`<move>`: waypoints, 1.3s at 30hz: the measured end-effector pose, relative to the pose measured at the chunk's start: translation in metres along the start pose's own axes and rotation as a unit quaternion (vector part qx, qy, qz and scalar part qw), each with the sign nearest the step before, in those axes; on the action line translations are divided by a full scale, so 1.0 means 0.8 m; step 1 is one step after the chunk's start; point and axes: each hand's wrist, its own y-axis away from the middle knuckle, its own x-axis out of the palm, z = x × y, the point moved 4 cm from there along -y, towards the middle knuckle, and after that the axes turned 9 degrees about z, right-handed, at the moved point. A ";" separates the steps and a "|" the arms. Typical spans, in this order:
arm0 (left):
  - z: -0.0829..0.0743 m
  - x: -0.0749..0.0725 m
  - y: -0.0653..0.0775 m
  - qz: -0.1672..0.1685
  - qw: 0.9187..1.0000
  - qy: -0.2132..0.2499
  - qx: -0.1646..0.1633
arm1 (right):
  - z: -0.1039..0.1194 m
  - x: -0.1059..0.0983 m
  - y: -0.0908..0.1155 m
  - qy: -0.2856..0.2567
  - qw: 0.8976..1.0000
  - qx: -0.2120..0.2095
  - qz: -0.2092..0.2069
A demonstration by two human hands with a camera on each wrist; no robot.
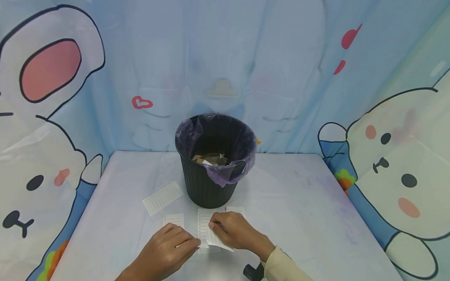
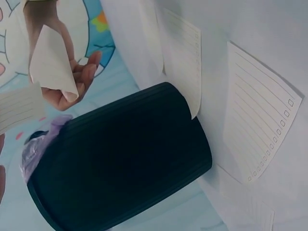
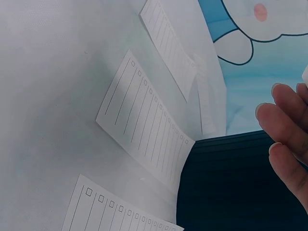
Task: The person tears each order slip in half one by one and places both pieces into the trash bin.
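My left hand pinches the corner of a lined paper slip in front of the bin. Beside it, my right hand grips another paper slip, which hangs below the fingers. Seen from the left wrist, the held slips are the bent white slip in the right hand and a lined slip near the left fingertips. Under and around the hands lie several checklist slips with small boxes, one slip partly behind the left hand. Curled right fingers show in the right wrist view.
A black waste bin with a purple liner stands behind the hands, with paper and cardboard scraps inside. Left of it lies a tilted slip. A black object sits by the right sleeve. A cartoon-printed curtain hangs behind.
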 end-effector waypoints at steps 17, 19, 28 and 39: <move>-0.003 -0.003 -0.004 0.005 1.000 -0.001 0.007 | -0.007 -0.001 0.003 -0.009 1.000 0.018 0.000; -0.003 -0.003 -0.004 0.006 1.000 -0.002 0.007 | -0.007 -0.001 0.003 -0.010 1.000 0.015 -0.002; -0.005 -0.006 -0.006 0.002 1.000 0.001 0.010 | -0.008 -0.001 0.004 -0.015 1.000 0.013 -0.003; -0.007 -0.007 -0.008 -0.023 0.999 0.006 0.024 | -0.012 0.000 0.004 -0.026 0.999 0.031 0.007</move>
